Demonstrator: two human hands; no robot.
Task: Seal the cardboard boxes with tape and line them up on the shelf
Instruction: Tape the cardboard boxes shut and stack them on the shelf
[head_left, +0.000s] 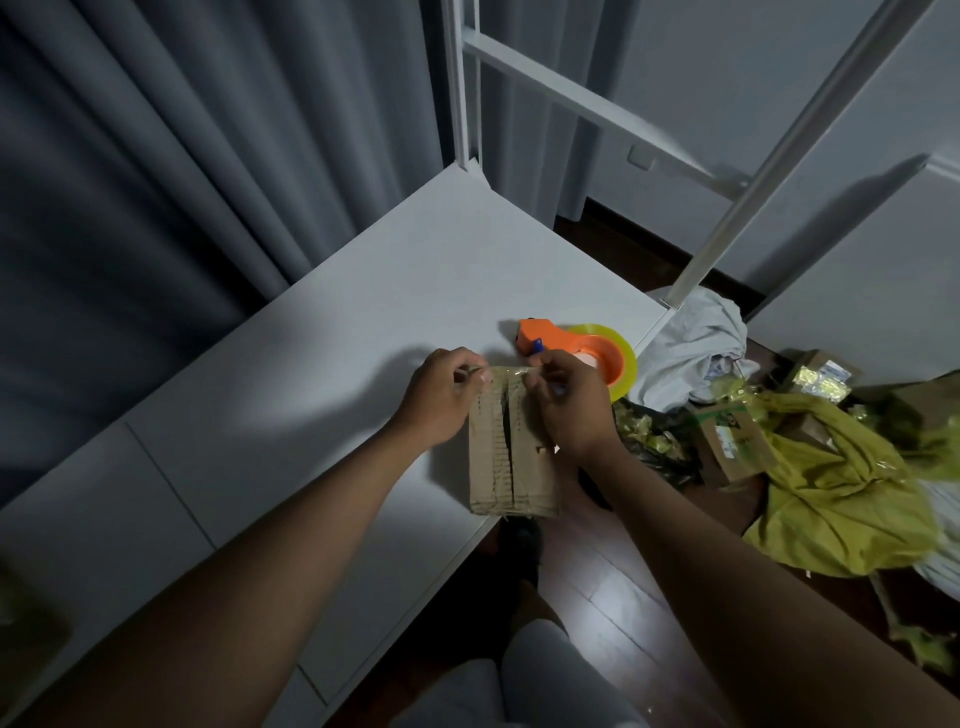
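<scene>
Grey curtains (156, 182) hang along the far left, behind the white shelf (322, 322) that carries the work. On the near right part of that shelf lies a cardboard box (511, 467), its two top flaps meeting at a dark seam that runs near to far. The left hand (441, 395) rests at the box's far left corner, its fingers curled in a grip that pinches one end of a strip of clear tape (506, 371). The strip stretches across the far edge of the box to the right hand (566, 400), whose fingers are curled in a grip pinching its other end. Just beyond the right hand, an orange tape dispenser (571, 345) with a yellowish roll lies on the shelf near its right edge. On the floor to the right sit more cardboard boxes (737, 441), among yellow wrapping (841, 493) and a white cloth (691, 348).
</scene>
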